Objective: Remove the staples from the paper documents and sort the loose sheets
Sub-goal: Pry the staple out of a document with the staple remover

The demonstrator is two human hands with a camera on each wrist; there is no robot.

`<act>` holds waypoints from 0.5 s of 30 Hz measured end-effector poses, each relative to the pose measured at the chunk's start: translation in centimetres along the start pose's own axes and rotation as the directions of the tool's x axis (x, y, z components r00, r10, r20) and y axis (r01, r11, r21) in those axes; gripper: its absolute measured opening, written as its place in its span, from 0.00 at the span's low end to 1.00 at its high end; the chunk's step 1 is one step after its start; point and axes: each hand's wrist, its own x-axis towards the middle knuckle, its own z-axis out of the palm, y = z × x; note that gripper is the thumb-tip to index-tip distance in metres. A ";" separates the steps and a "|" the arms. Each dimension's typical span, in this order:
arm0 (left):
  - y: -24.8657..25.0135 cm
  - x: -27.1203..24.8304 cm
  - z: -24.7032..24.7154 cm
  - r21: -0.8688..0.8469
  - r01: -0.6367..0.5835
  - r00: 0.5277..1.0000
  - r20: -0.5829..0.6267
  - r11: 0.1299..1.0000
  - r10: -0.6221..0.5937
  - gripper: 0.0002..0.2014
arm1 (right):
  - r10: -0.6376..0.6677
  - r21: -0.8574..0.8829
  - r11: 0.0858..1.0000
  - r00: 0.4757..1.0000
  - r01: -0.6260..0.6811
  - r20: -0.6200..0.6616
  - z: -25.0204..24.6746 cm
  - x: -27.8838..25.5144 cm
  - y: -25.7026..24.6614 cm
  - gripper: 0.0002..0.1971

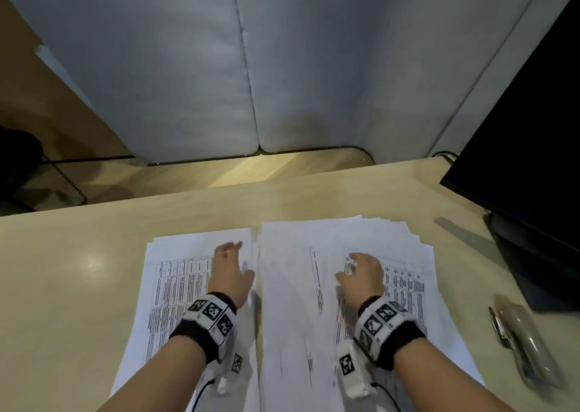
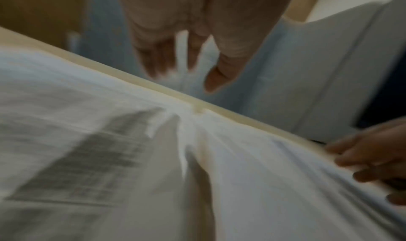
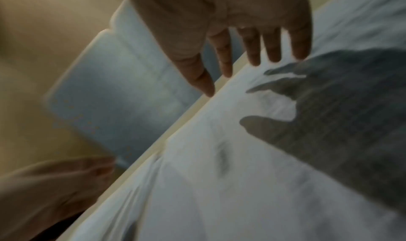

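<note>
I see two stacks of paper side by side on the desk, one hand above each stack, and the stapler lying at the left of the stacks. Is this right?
Not quite: the stapler lies to the right of the stacks, near the monitor, as the head view shows. The rest holds: two paper stacks side by side on the desk, the left hand above the left stack and the right hand above the right stack.

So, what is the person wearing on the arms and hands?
Both forearms are bare, without sleeves. Each wrist carries a black fuzzy band with white blocks printed with black-and-white square markers. A white unit with one more marker hangs under each wrist, trailing a thin black cable. The left hand wears a thin ring.
</note>
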 end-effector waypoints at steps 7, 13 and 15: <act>9.5 -1.4 8.5 -0.073 -0.049 0.933 0.353 0.996 0.072 0.16 | 0.386 -0.044 0.915 0.900 -0.402 -0.201 -9.0 4.7 8.9 0.34; 11.7 -1.5 10.1 -0.223 0.126 0.942 0.331 0.967 -0.046 0.25 | 0.276 0.221 0.941 0.958 -0.255 -0.073 -10.2 5.1 11.4 0.19; 11.7 -1.7 9.9 -0.252 0.071 0.951 0.308 0.965 0.010 0.14 | 0.237 0.225 0.952 0.964 -0.206 -0.119 -10.5 4.8 11.5 0.15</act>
